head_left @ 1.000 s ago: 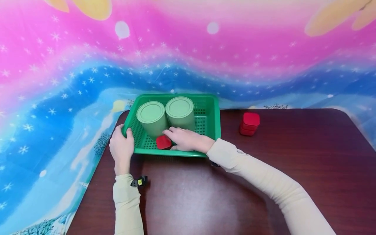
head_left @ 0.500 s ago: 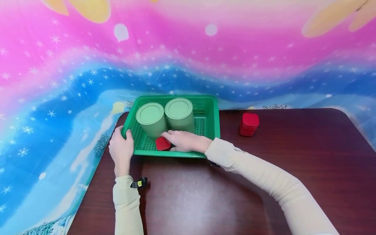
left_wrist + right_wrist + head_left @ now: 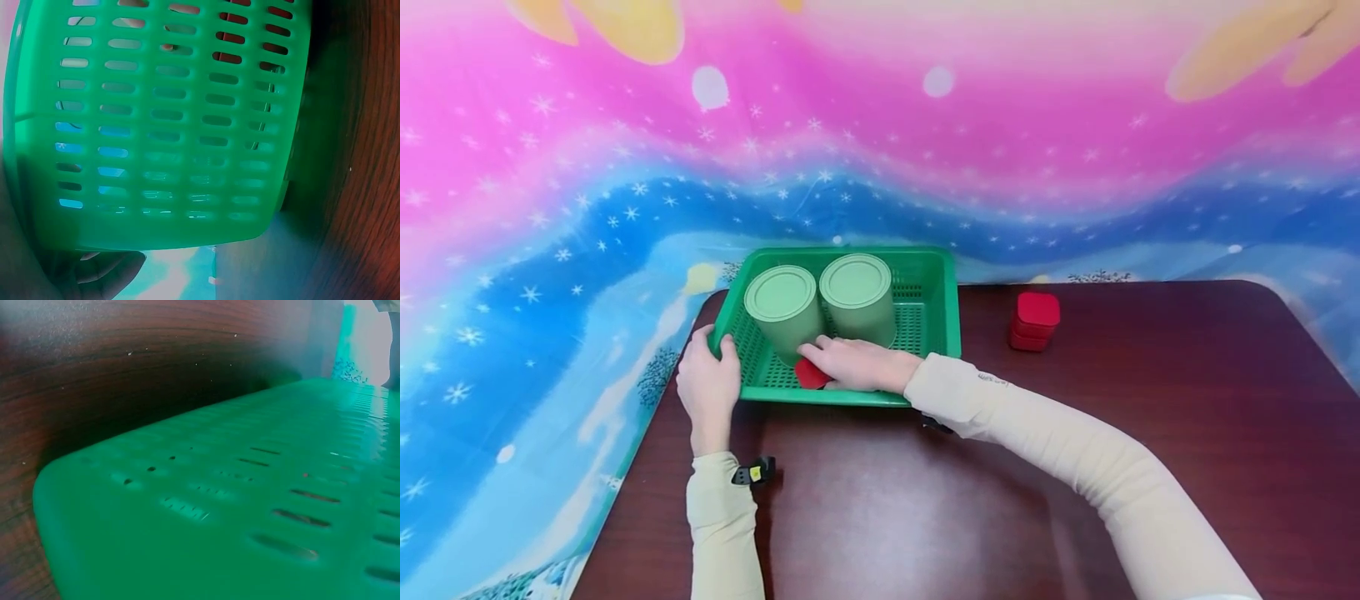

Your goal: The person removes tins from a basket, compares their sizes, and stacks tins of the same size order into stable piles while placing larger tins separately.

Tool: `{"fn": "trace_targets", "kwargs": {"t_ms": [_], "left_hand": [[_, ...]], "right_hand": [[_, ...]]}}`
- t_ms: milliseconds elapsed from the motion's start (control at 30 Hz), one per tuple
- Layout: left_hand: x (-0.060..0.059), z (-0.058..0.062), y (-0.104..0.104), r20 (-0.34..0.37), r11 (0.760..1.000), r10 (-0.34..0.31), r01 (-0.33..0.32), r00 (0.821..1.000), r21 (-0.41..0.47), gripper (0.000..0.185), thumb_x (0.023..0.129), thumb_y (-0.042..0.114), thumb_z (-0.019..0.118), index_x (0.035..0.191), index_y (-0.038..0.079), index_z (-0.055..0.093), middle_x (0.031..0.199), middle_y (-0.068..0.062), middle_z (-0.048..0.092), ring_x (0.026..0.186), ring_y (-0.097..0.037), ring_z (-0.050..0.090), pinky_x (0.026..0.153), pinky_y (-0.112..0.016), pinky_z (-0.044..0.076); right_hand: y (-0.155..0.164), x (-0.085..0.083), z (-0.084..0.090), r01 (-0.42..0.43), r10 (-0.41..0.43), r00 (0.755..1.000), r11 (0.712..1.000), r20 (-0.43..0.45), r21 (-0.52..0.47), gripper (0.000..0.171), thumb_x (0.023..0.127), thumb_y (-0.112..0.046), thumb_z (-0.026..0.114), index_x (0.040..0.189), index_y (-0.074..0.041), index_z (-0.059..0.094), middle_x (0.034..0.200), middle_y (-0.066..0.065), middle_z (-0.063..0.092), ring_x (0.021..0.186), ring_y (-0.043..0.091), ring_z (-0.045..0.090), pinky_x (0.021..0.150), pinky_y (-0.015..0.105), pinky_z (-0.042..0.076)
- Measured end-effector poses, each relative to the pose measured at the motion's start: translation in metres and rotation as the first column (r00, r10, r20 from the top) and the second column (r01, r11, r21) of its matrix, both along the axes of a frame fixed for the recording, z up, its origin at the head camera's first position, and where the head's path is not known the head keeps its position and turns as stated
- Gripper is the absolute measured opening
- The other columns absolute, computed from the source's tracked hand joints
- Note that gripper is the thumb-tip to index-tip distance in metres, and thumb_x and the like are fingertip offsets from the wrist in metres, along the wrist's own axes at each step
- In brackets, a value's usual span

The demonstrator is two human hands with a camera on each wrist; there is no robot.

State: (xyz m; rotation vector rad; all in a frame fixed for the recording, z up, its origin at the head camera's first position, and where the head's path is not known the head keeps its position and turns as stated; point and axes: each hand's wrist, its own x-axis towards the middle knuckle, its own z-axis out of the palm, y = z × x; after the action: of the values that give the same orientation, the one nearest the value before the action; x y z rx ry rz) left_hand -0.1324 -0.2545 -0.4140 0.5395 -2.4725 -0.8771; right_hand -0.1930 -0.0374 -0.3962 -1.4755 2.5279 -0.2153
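Note:
A green plastic basket (image 3: 957, 317) with slotted walls stands at the far left of the table. My left hand (image 3: 709, 375) grips its left rim, thumb inside; in the left wrist view curled fingers show beside the basket's wall (image 3: 156, 234). Inside stand two pale green lidded cans, a left can (image 3: 782, 308) and a right can (image 3: 856, 292). My right hand (image 3: 857, 364) reaches over the front rim and holds a small red box (image 3: 810, 375) with rounded corners, close to the left can's foot. The fingertips are partly hidden. The right wrist view shows only the basket's outer wall (image 3: 156, 550) beside the table.
A red box-like stack (image 3: 1034, 321) with rounded corners stands on the dark wooden table (image 3: 880, 508), right of the basket. Behind the table hangs a colourful cloth (image 3: 880, 150), close to the basket's back rim. The table's left edge runs near my left arm.
My right hand has shifted slightly to the left inside the basket, with the red box in it. My left hand stays on the rim. The whole view has drifted slightly.

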Motion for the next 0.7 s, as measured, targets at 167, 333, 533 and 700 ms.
{"fn": "trace_targets", "kwargs": {"t_ms": [167,333,533,700], "left_hand": [[0.0034,-0.0009,-0.0002,0.001,1.000,-0.004,0.004,1.000,-0.004,0.045,0.108,0.025,0.052,0.145,0.000,0.055,0.134,-0.027,0.063,0.074,-0.045,0.059,0.066,-0.057,0.044],[0.0039,-0.0020,-0.0004,-0.005,1.000,-0.006,0.006,1.000,-0.012,0.044,0.108,0.025,0.053,0.144,0.000,0.056,0.132,-0.027,0.063,0.070,-0.042,0.057,0.062,-0.054,0.043],[0.0027,-0.0002,-0.0009,-0.013,1.000,-0.004,0.004,1.000,-0.008,0.044,0.108,0.025,0.053,0.144,-0.001,0.056,0.131,-0.027,0.064,0.074,-0.045,0.060,0.065,-0.057,0.045],[0.0014,0.0010,-0.0002,-0.013,1.000,-0.001,0.001,1.000,-0.005,0.044,0.108,0.024,0.054,0.143,-0.001,0.057,0.129,-0.027,0.064,0.070,-0.043,0.058,0.062,-0.055,0.043]], "right_hand": [[-0.0034,0.0025,-0.0034,-0.024,0.024,0.999,1.000,-0.049,0.002,0.059,0.098,-0.022,0.074,0.147,-0.006,0.047,0.121,0.013,0.060,0.105,0.023,0.064,0.085,0.029,0.054],[-0.0040,0.0033,-0.0033,-0.058,0.054,0.992,0.998,-0.110,-0.032,0.052,0.098,-0.022,0.075,0.140,-0.004,0.051,0.115,0.014,0.060,0.097,0.023,0.066,0.081,0.029,0.055],[-0.0049,0.0018,-0.0012,-0.073,0.071,0.990,0.997,-0.121,-0.011,0.048,0.098,-0.016,0.072,0.140,-0.005,0.052,0.116,0.013,0.058,0.098,0.023,0.063,0.084,0.030,0.054],[-0.0028,0.0020,-0.0006,-0.068,0.066,0.983,0.998,-0.169,-0.007,0.028,0.100,-0.018,0.068,0.121,-0.003,0.058,0.112,0.013,0.055,0.097,0.026,0.060,0.083,0.033,0.054]]}}
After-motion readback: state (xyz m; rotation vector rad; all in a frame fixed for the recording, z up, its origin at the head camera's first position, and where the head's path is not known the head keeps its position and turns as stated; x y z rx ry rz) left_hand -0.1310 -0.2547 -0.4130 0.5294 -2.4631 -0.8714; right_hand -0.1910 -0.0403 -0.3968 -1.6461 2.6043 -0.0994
